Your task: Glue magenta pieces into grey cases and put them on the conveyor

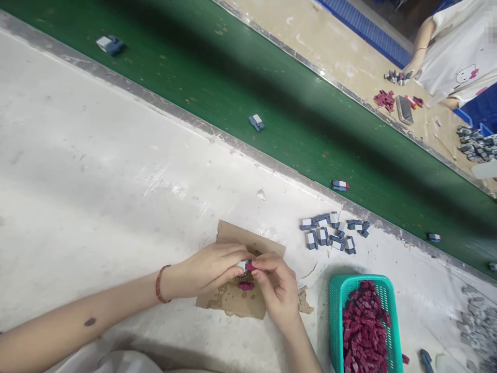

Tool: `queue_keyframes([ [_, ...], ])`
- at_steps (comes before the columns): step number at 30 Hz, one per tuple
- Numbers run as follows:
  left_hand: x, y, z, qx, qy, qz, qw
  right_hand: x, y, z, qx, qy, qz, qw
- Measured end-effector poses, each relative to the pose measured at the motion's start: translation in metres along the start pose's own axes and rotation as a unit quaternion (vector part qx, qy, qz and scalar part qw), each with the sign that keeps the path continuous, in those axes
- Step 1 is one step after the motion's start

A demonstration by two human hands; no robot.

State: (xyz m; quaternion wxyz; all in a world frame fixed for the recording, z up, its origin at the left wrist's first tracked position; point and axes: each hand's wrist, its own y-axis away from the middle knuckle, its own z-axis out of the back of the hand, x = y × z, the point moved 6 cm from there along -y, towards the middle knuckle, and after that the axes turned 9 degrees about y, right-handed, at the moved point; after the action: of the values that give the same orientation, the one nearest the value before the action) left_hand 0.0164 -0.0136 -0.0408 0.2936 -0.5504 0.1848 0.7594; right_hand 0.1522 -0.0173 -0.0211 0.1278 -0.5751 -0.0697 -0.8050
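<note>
Over a stained piece of cardboard (pixel 246 306), my two hands meet. My left hand (pixel 212 267) is closed around a small white-and-dark plastic part (pixel 242 265), mostly hidden by the fingers. Between thumb and fingertips, my right hand (pixel 276 284) pinches a small maroon plastic piece (pixel 249 266) against the right end of that part. Another maroon piece (pixel 246 286) lies on the cardboard just below the fingers.
Several blue-and-white parts (pixel 322 237) lie right of the cardboard. A green basket (pixel 395 324) holds maroon pieces. Beyond runs a green conveyor belt (pixel 186 98) carrying spaced-out parts. Across it, a person's hand (pixel 412 67) is at similar parts. Grey pieces (pixel 476 321) lie far right.
</note>
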Motion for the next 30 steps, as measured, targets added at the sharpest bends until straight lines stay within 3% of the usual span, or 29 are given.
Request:
queue_keyframes([
  [6,0.001,0.000,0.001,0.007,-0.002,0.008,1.000,0.008,-0.004,0.001,0.016,0.054,0.027,0.998],
  [12,0.015,0.010,-0.001,-0.031,0.016,0.019,0.999,0.000,-0.001,0.005,-0.008,0.040,-0.031,0.999],
  [17,0.018,0.013,-0.002,-0.052,0.023,0.018,0.998,-0.001,-0.002,0.003,-0.001,0.025,-0.037,0.999],
  [22,0.009,0.006,-0.001,-0.002,0.002,0.007,1.000,0.004,-0.002,0.003,-0.003,0.036,0.003,0.999],
  [30,0.005,0.006,0.002,-0.019,-0.002,0.012,1.000,0.014,-0.002,0.006,-0.007,0.080,0.038,0.996],
])
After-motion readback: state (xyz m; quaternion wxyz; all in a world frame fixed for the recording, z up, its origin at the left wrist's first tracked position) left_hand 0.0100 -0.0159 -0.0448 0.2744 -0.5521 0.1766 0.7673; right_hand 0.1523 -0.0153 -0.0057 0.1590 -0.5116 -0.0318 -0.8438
